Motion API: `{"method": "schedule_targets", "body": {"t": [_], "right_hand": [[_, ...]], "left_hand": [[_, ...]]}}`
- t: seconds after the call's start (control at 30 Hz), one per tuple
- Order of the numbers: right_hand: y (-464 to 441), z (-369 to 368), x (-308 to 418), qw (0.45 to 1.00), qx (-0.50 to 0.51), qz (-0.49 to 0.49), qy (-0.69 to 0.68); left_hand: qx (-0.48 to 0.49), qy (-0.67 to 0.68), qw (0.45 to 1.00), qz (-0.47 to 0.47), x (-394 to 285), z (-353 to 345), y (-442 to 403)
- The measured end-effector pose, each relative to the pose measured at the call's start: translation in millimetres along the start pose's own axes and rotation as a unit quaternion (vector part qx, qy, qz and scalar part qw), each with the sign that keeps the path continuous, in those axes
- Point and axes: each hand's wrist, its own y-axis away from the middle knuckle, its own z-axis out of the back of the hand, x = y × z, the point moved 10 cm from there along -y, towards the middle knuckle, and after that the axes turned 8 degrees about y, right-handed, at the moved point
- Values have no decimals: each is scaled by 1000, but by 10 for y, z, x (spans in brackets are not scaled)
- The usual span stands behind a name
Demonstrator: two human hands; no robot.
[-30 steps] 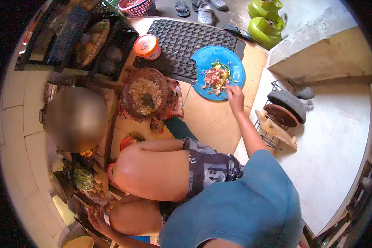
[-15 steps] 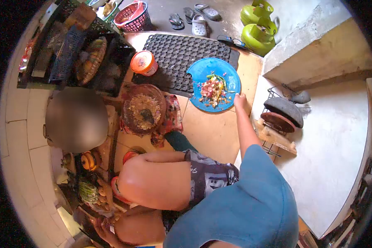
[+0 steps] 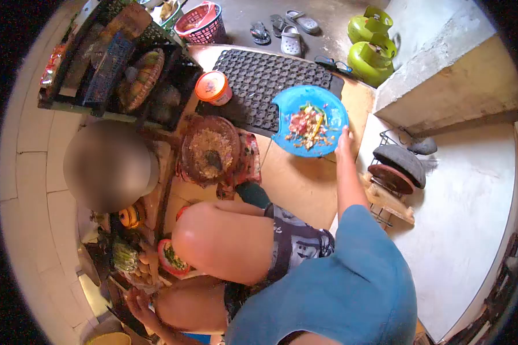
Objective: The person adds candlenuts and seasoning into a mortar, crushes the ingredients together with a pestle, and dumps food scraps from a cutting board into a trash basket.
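Note:
My right hand (image 3: pixel 344 141) grips the edge of a round blue cutting board (image 3: pixel 335 109) that carries a heap of chopped red, yellow and green food (image 3: pixel 308 127). The board is partly over the black mat, its left side notched. To its left, a brown mortar (image 3: pixel 235 154) with a pale crushed mixture sits on a patterned cloth (image 3: pixel 249 158). My left hand (image 3: pixel 138 305) is at the lower left, beside my knee, in shadow; its fingers look apart, with nothing visible in them. Close to it are a bundle of green vegetables (image 3: pixel 124 257) and a red bowl (image 3: pixel 165 267) of greens.
An orange-lidded tub (image 3: pixel 213 88) stands on the black mat (image 3: pixel 253 75). Green gas cylinders (image 3: pixel 371 60) and shoes (image 3: pixel 290 41) are at the back. A wire rack (image 3: pixel 380 215) with stone dishes (image 3: pixel 400 164) stands to the right. A dark shelf (image 3: pixel 106 69) fills the upper left.
My right hand has shifted the blue board, which now looks more tilted. The whole view has swung slightly, and the red bowl near my knee shows more.

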Motion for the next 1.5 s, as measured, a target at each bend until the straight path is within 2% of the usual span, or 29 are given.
{"method": "schedule_targets", "body": {"t": [0.03, 0.1, 0.17, 0.27, 0.37, 0.4, 0.5, 0.53, 0.63, 0.7, 0.73, 0.77, 0.83, 0.9, 0.97, 1.03, 1.17, 1.23, 1.3, 1.37, 1.4, 1.47, 1.5], "right_hand": [[-8, 44, 132, 999, -11, 31, -7], [-272, -62, 397, 990, 32, 80, -108], [-38, 16, 1161, 976, 45, 160, -140], [-55, -6, 1824, 963, 90, 192, -168], [29, -23, 2291, 954, 57, 206, -209], [-37, -111, 2313, 950, 94, 190, -231], [550, -155, 2567, 936, 144, 140, -289], [598, -183, 2570, 933, 150, 151, -291], [735, -282, 2480, 948, 114, 191, -229], [1035, -422, 2497, 928, 156, 208, -266], [1139, -511, 2457, 930, 173, 188, -265], [1281, -578, 2448, 930, 191, 168, -264], [1477, -774, 2478, 926, 240, 164, -242], [1785, -896, 2530, 914, 297, 97, -258], [1923, -1125, 2541, 901, 343, 51, -261], [1816, -1387, 2459, 874, 401, 32, -272], [1858, -1623, 2498, 868, 429, 18, -250], [1687, -1735, 2461, 884, 406, 28, -229], [1562, -1836, 2483, 883, 404, 50, -234], [1488, -1920, 2528, 883, 404, 87, -223], [1431, -1970, 2500, 887, 401, 80, -214], [1334, -2099, 2507, 889, 404, 86, -199], [1315, -2193, 2515, 889, 407, 95, -186]], "left_hand": [[-2, 21, 1000, 20, -148, -73, 6], [-6, 75, 997, 31, -280, -116, 51], [-10, 86, 996, 18, -322, -105, 62], [-17, 60, 998, -20, -393, -60, 45], [-18, 75, 997, -27, -769, -187, 47], [-12, 72, 997, -26, -822, -166, 21], [-8, 35, 998, -51, -1053, -30, -26], [-9, 17, 998, -64, -1196, -7, -5], [39, 95, 993, -63, -1918, -287, -54], [130, 79, 984, -90, -2141, -514, -394], [111, 117, 984, -74, -2198, -608, -430], [90, 155, 982, -58, -2394, -778, -449], [171, 16, 979, -106, -2423, -1089, -813], [234, 2, 961, -149, -3004, -1663, -655], [270, 42, 951, -148, -2964, -1995, -660], [282, -41, 940, -186, -3064, -2270, -505], [314, -2, 927, -204, -2940, -2862, -818], [376, 85, 905, -177, -2718, -3453, -1188], [402, -48, 896, -181, -2475, -4167, -1617], [334, -100, 904, -247, -1784, -5277, -2278], [287, -48, 918, -271, -1533, -5758, -2585], [221, 43, 944, -241, -864, -6765, -3209], [223, 69, 960, -152, -642, -7012, -3334]]}}
